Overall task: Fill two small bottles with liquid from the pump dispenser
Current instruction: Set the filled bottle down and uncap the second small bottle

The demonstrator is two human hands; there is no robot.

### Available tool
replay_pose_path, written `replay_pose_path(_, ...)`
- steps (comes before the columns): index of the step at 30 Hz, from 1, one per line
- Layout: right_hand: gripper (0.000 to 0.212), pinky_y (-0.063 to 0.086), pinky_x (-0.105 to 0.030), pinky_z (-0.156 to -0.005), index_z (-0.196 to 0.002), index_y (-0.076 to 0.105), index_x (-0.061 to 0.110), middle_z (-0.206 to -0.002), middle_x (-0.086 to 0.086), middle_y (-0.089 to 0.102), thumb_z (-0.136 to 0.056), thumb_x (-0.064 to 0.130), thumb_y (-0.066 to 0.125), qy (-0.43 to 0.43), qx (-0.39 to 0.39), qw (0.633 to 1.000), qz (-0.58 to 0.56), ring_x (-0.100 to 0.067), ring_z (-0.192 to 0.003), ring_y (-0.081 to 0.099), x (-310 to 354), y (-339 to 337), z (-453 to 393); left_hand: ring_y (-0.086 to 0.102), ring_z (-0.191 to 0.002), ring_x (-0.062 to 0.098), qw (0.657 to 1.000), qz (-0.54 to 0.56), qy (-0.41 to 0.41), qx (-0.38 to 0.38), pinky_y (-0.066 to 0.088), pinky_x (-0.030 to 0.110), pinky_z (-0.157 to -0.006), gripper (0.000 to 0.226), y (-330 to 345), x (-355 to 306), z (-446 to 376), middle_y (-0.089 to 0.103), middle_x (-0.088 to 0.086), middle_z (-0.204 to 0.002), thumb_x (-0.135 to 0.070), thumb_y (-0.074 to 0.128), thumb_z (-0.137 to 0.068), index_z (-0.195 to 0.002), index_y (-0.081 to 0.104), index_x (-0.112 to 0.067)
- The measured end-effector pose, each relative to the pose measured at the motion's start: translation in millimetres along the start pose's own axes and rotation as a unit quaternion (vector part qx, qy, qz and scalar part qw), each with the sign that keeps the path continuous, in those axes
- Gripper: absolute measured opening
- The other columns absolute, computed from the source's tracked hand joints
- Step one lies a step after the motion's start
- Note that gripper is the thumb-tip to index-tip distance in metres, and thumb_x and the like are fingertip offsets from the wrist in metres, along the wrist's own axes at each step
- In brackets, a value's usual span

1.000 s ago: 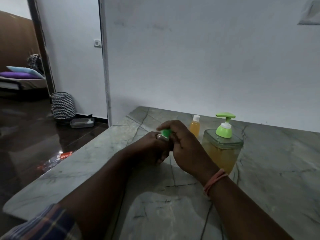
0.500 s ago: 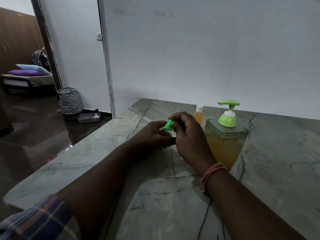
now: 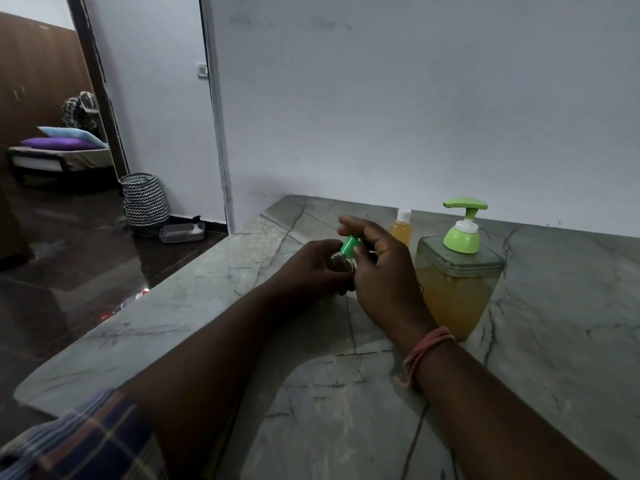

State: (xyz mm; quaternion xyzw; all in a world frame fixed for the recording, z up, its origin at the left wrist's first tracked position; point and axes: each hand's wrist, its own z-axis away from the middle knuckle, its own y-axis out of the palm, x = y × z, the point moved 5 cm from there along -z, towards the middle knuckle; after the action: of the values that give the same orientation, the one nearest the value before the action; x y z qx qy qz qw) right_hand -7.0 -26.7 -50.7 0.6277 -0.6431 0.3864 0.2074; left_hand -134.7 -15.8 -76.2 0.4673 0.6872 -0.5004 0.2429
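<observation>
Left hand [image 3: 313, 263] wrapping small bottle [image 3: 341, 262], steadying it above counter [image 3: 346, 393]. Right hand [image 3: 384, 268] fingertips pinching green cap [image 3: 350, 245], likely unscrewing for filling. Filled bottle [image 3: 401, 227] standing behind, beside pump dispenser [image 3: 457, 271].

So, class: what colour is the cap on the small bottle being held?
Green cap, seen in the head view.

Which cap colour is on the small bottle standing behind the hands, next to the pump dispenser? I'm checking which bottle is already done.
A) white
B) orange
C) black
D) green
A: the small bottle of amber liquid beside the pump dispenser wears a white cap, while the green cap sits on the other bottle held between the left hand and right hand.
</observation>
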Motion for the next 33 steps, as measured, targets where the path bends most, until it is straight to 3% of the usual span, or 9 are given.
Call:
replay_pose_path(3, 0.048, 0.048, -0.019, -0.09, -0.135, 0.046, 0.032, -0.126, 0.011, 0.054, -0.092, 0.01, 0.055, 0.024, -0.012, 0.999, -0.021, -0.001, -0.114, 0.05, -4.3, 1.1, -0.5, 0.074, -0.079, 0.019, 1.0, -0.008, 0.012, -0.002, 0.058, 0.028, -0.068, 0.021, 0.2, -2.4, 0.6, 0.076, 0.005, -0.089, -0.013, 0.076, -0.086, -0.106, 0.068, -0.014)
replay_pose_path(6, 0.035, 0.054, -0.023, -0.076, -0.121, 0.053, 0.03, -0.107, 0.007, 0.054, -0.088, 0.03, 0.064, 0.034, -0.084, 0.995, 0.039, -0.007, -0.096, 0.057, -6.6, -5.1, -0.2, 0.072, -0.073, 0.011, 1.0, -0.016, 0.022, -0.014, 0.058, 0.022, -0.064, 0.026, 0.3, -5.0, 1.7, 0.075, -0.009, -0.08, -0.013, 0.078, -0.084, -0.094, 0.066, -0.034)
replay_pose_path(8, 0.025, 0.057, -0.03, -0.077, -0.114, 0.059, 0.028, -0.103, 0.007, 0.057, -0.09, 0.02, 0.062, 0.025, -0.089, 0.995, 0.043, -0.008, -0.092, 0.059, -5.4, -7.1, -1.1, 0.072, -0.072, 0.016, 1.0, -0.011, 0.01, -0.024, 0.059, 0.035, -0.067, 0.019, 0.7, -1.8, 1.0, 0.076, 0.002, -0.08, -0.014, 0.079, -0.083, -0.097, 0.069, -0.019)
replay_pose_path(12, 0.054, 0.05, -0.016, -0.09, -0.13, 0.052, 0.03, -0.123, 0.012, 0.059, -0.092, -0.007, 0.044, 0.009, -0.012, 0.999, -0.031, 0.001, -0.114, 0.053, -2.5, -1.5, -1.8, 0.073, -0.075, 0.023, 0.999, 0.007, -0.011, -0.038, 0.058, 0.039, -0.07, 0.031, -2.0, 2.9, -0.8, 0.075, 0.012, -0.086, -0.016, 0.08, -0.083, -0.109, 0.067, -0.006)
replay_pose_path(17, 0.035, 0.049, -0.015, -0.079, -0.123, 0.057, 0.03, -0.114, 0.007, 0.055, -0.09, 0.018, 0.062, 0.005, -0.061, 0.998, 0.034, -0.002, -0.101, 0.054, -4.2, -2.4, -0.4, 0.075, -0.082, 0.022, 0.999, 0.024, 0.0, -0.028, 0.058, 0.028, -0.067, 0.025, 2.1, -1.2, 2.2, 0.077, 0.008, -0.09, -0.025, 0.079, -0.076, -0.099, 0.069, -0.026)
replay_pose_path(21, 0.029, 0.05, -0.018, -0.085, -0.11, 0.064, 0.023, -0.11, 0.007, 0.059, -0.09, 0.003, 0.057, -0.041, -0.076, 0.995, 0.045, -0.003, -0.1, 0.056, 2.9, -7.0, -2.9, 0.072, -0.077, 0.027, 0.999, -0.004, -0.017, -0.027, 0.056, 0.044, -0.068, 0.039, 3.3, 1.3, -0.4, 0.074, 0.017, -0.086, -0.027, 0.082, -0.074, -0.099, 0.066, -0.003)
replay_pose_path(24, 0.035, 0.045, -0.013, -0.088, -0.111, 0.062, 0.02, -0.113, 0.004, 0.056, -0.09, -0.005, 0.05, -0.058, -0.104, 0.991, 0.055, -0.003, -0.104, 0.054, 6.1, -11.5, -3.9, 0.071, -0.07, 0.022, 0.999, -0.023, -0.024, -0.04, 0.055, 0.04, -0.065, 0.035, -0.5, 3.1, -2.1, 0.074, 0.011, -0.077, -0.026, 0.084, -0.077, -0.093, 0.064, -0.002)
replay_pose_path(27, 0.029, 0.046, -0.017, -0.088, -0.112, 0.059, 0.02, -0.116, 0.0, 0.052, -0.092, 0.001, 0.051, -0.006, -0.124, 0.988, 0.091, -0.009, -0.106, 0.053, -1.5, -8.7, -1.1, 0.069, -0.062, 0.012, 0.995, -0.016, -0.04, -0.089, 0.056, 0.027, -0.058, 0.035, -7.5, 6.4, -3.2, 0.073, 0.004, -0.07, -0.029, 0.085, -0.076, -0.093, 0.065, -0.006)
replay_pose_path(33, 0.032, 0.046, -0.02, -0.075, -0.121, 0.047, 0.021, -0.119, -0.004, 0.053, -0.091, 0.011, 0.053, 0.103, -0.067, 0.98, 0.155, -0.015, -0.1, 0.056, -21.2, -0.3, 0.5, 0.07, -0.068, 0.016, 0.971, 0.088, -0.094, -0.202, 0.059, 0.033, -0.065, 0.039, -26.8, 23.1, -2.3, 0.071, 0.01, -0.083, -0.024, 0.09, -0.073, -0.097, 0.062, -0.009)
